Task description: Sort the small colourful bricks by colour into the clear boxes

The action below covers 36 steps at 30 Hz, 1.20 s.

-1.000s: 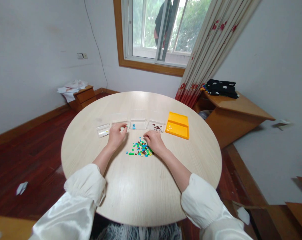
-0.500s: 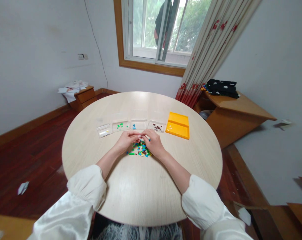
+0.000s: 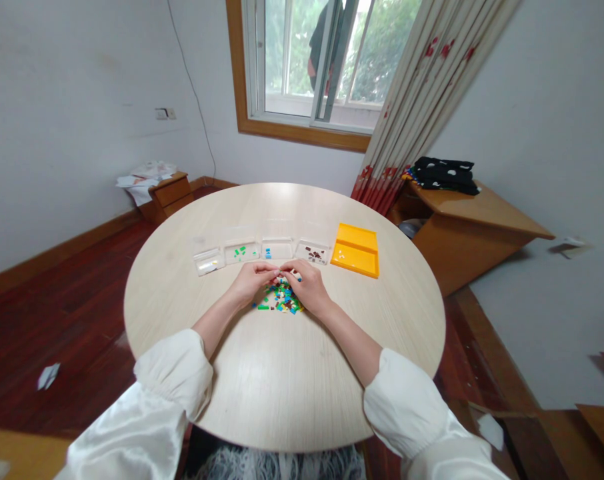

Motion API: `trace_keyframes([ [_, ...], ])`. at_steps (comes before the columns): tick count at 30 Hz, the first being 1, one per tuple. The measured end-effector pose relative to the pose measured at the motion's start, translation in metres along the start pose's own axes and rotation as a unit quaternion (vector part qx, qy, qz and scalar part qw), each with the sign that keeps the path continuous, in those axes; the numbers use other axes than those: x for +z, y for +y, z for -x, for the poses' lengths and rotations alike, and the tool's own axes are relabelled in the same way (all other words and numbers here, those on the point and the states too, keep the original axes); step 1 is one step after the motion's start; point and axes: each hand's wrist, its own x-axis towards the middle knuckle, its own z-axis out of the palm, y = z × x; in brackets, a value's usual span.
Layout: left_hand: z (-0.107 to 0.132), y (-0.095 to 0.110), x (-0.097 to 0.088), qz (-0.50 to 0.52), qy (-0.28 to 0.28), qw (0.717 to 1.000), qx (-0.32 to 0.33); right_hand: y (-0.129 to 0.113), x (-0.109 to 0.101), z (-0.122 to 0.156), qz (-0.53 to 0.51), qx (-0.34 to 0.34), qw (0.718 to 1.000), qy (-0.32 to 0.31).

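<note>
My left hand (image 3: 253,281) and my right hand (image 3: 306,285) meet fingertip to fingertip above a pile of small toy bricks (image 3: 287,299) in green, blue, brown, white and yellow. Both are closed in a pinch; whatever lies between the fingertips is too small to make out. Beyond them stands a row of clear plastic boxes: one with a few pale pieces (image 3: 209,265), one with green bricks (image 3: 241,259), one with blue bricks (image 3: 277,256), one with brown bricks (image 3: 313,261). At the row's right end, an open yellow box (image 3: 365,261) holds a few white bricks.
Everything stands on a round pale wooden table (image 3: 282,373). A wooden cabinet (image 3: 487,217) with folded black cloth (image 3: 445,175) is at the right, beside a curtain (image 3: 407,113). Papers (image 3: 145,179) lie on a small cabinet at the left. A person's dark clothing shows beyond the window.
My fingertips have shifted very slightly against each other over the pile. The boxes and bricks look the same.
</note>
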Motion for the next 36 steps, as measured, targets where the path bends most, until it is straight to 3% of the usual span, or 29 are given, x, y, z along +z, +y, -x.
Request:
trace_keyframes([
  [21,0.0011,0.004,-0.0022,0.068,-0.06,0.995,-0.041,-0.0001,0.0003,0.0,-0.032,-0.006,0.999,0.034],
  [36,0.0006,0.0014,-0.0012,0.072,-0.049,0.996,-0.018,-0.0002,-0.0002,0.0,-0.034,-0.008,0.999,0.034],
])
